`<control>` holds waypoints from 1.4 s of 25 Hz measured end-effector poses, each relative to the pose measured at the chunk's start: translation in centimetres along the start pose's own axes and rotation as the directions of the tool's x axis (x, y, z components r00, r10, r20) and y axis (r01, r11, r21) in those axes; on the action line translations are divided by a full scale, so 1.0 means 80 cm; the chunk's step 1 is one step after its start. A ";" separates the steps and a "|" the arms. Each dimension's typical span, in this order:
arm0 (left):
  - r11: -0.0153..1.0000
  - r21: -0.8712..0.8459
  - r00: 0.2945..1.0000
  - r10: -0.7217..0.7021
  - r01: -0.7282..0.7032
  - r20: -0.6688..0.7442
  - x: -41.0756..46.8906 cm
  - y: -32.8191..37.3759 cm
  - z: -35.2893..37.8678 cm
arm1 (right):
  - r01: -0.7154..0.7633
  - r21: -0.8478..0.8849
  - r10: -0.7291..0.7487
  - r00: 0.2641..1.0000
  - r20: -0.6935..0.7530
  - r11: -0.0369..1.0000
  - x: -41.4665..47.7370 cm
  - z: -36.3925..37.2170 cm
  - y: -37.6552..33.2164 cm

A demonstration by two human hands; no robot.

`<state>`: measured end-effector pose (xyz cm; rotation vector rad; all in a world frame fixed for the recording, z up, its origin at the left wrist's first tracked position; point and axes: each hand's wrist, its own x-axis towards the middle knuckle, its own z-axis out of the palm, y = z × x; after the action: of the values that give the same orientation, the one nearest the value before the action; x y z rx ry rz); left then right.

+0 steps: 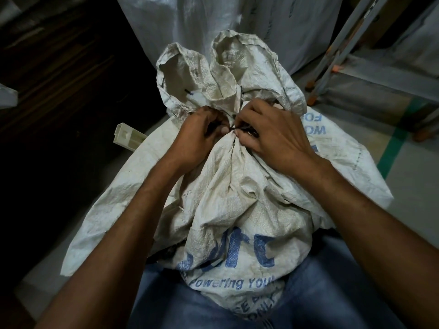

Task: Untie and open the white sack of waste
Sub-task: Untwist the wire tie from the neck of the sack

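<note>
- Head view: a dirty white woven-plastic sack (pixel 237 210) fills the centre of the frame and stands against the person's blue jeans (pixel 320 293) at the bottom edge.
- Blue print low on the sack reads "Powering You"; the larger blue letters above it are creased and cannot be read.
- More blue capitals run along the sack's bottom fold, ending in what looks like "ONLY". At centre right, fragments such as "FO" and "WO" show on a folded flap.
- The sack's neck is gathered tight just above the frame's centre and bound by a thin dark cord (pixel 234 127); above the cord the loose mouth flares up in two crumpled lobes.
- The left hand (pixel 197 136) comes in from the lower left with its fingers curled in at the neck, thumb and fingertips pinching the cord's left side.
- The right hand (pixel 273 134) comes in from the lower right, with thumb and curled fingers pinching the cord's right side against the bunched fabric.
- The two hands nearly meet at the knot, with the sack's bulk below them and its mouth above.
- A cream plastic rectangular piece (pixel 127 136) pokes out at centre left, beside the sack.
- A larger pale woven sack (pixel 190 20) stands at the top, and a grey metal frame with orange fittings (pixel 332 67) crosses the upper right.
- A green floor stripe (pixel 392 143) runs at the right.
</note>
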<state>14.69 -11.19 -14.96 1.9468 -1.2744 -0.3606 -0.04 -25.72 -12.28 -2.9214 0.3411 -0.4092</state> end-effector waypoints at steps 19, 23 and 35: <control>0.988 0.062 0.970 -0.127 0.142 -0.205 -0.020 0.040 -0.033 | -0.157 0.454 0.228 0.968 -0.105 0.877 -0.016 -0.039 -0.004; 0.984 0.091 0.951 -0.119 0.150 -0.287 -0.035 0.079 -0.041 | -0.092 0.481 0.181 0.973 -0.142 0.872 -0.013 -0.079 -0.029; 0.994 0.081 0.922 -0.034 0.071 -0.386 -0.147 0.208 -0.055 | 0.049 0.576 0.221 0.894 -0.390 0.816 -0.128 -0.192 -0.116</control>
<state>1.01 -2.41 -1.94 2.0093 -0.9976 0.0605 -12.17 -16.38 1.55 -2.1853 0.3354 -0.9794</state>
